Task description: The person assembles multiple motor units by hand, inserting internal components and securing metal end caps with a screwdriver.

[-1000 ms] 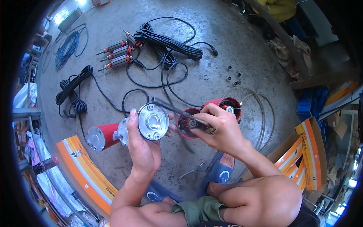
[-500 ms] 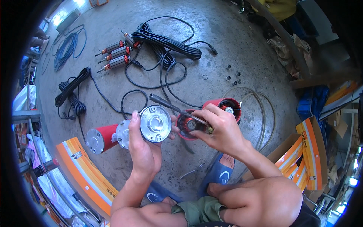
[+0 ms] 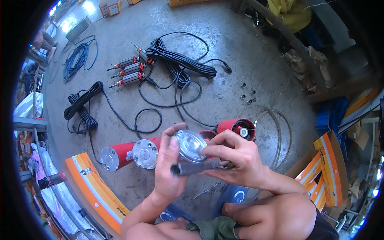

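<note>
My left hand [image 3: 167, 176] is closed on a round silver metal end cap [image 3: 191, 145], its recessed face turned up. Closed round a dark rod-like tool [image 3: 190, 168] with a hollow tube end, my right hand [image 3: 236, 156] has its fingertips at the cap's right rim. The tool lies across just below the cap, its hollow end pointing left. Behind the hands is an open red motor housing [image 3: 207, 135], partly hidden. Another red housing [image 3: 236, 126] beside it shows copper-coloured windings and a shaft end inside.
Two capped red cylinders [image 3: 113, 156] lie to the left. Farther off are several motor armatures [image 3: 130, 79], coiled black cable [image 3: 182, 60] and small metal rings [image 3: 244, 85]. Orange cartons flank me: one on the left [image 3: 94, 186], others on the right [image 3: 326, 168]. A clear hose [image 3: 278, 132] curls on the floor.
My left hand has carried the cap rightward to my right hand and tilted it. The tool's hollow end has swung down toward me, from above the housings to below the cap.
</note>
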Motion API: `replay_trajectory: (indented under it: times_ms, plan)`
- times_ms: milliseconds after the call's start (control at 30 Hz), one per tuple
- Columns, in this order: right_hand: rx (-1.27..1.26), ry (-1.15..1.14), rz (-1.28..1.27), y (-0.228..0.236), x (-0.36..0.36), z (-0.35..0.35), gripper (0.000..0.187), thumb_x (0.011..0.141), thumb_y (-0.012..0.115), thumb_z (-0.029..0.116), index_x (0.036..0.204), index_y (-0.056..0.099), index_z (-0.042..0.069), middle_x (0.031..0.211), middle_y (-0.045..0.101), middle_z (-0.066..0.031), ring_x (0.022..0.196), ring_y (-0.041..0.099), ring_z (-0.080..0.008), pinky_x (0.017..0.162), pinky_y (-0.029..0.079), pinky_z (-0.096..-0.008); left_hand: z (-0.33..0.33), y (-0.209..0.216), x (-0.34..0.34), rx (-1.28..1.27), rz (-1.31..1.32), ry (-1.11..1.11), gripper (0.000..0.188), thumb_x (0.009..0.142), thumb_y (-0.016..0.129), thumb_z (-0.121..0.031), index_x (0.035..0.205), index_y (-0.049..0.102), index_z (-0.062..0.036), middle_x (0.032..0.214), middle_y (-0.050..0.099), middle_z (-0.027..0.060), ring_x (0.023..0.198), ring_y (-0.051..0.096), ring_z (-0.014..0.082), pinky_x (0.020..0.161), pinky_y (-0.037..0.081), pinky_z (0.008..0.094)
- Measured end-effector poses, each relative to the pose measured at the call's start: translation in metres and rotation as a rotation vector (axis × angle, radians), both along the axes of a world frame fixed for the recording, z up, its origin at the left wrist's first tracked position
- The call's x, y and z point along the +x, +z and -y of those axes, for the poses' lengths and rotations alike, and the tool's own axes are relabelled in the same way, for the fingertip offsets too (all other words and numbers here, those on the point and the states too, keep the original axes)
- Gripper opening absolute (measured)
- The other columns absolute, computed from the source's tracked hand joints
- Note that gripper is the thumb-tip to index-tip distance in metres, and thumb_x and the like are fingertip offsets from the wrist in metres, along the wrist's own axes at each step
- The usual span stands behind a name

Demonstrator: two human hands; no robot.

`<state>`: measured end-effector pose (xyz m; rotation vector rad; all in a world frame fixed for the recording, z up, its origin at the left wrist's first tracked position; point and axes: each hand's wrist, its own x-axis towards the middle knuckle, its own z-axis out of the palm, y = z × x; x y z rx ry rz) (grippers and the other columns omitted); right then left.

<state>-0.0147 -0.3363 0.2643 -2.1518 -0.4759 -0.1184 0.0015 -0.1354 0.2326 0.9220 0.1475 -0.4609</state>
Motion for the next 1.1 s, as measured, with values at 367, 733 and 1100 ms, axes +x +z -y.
replay_trajectory:
  times_ms: [367, 733, 1100]
  plan:
    - [0.167, -0.238, -0.635, 0.013, 0.039, 0.052, 0.027, 0.09, 0.082, 0.014, 0.106, 0.077, -0.006, 0.082, 0.073, -0.0023, 0.076, 0.065, -0.0067, 0.067, 0.053, -0.0267, -0.021, -0.026, -0.013, 0.896, 0.882, 0.06, 0.094, 0.08, 0.093, -0.034, 0.149, 0.042, 0.004, 0.122, 0.066, 0.0212, 0.107, 0.068, 0.0319, 0.092, 0.056, 0.0404]
    - [0.065, -0.028, -0.735, -0.012, 0.044, 0.035, 0.032, 0.088, 0.082, 0.017, 0.11, 0.077, -0.006, 0.085, 0.078, -0.0126, 0.079, 0.072, -0.0129, 0.075, 0.057, -0.0329, 0.015, -0.061, -0.022, 0.776, 0.856, 0.051, 0.117, 0.07, 0.1, -0.014, 0.157, 0.024, 0.0017, 0.149, 0.052, 0.0334, 0.137, 0.059, 0.0386, 0.115, 0.047, 0.0452]
    - [-0.023, -0.005, -0.672, -0.009, 0.048, 0.036, 0.032, 0.087, 0.083, 0.018, 0.107, 0.077, -0.005, 0.085, 0.078, -0.0144, 0.078, 0.074, -0.0166, 0.074, 0.058, -0.0338, 0.02, -0.063, -0.021, 0.785, 0.842, 0.127, 0.1, 0.071, 0.097, -0.013, 0.151, 0.04, 0.0048, 0.145, 0.06, 0.027, 0.129, 0.066, 0.0386, 0.106, 0.056, 0.0424]
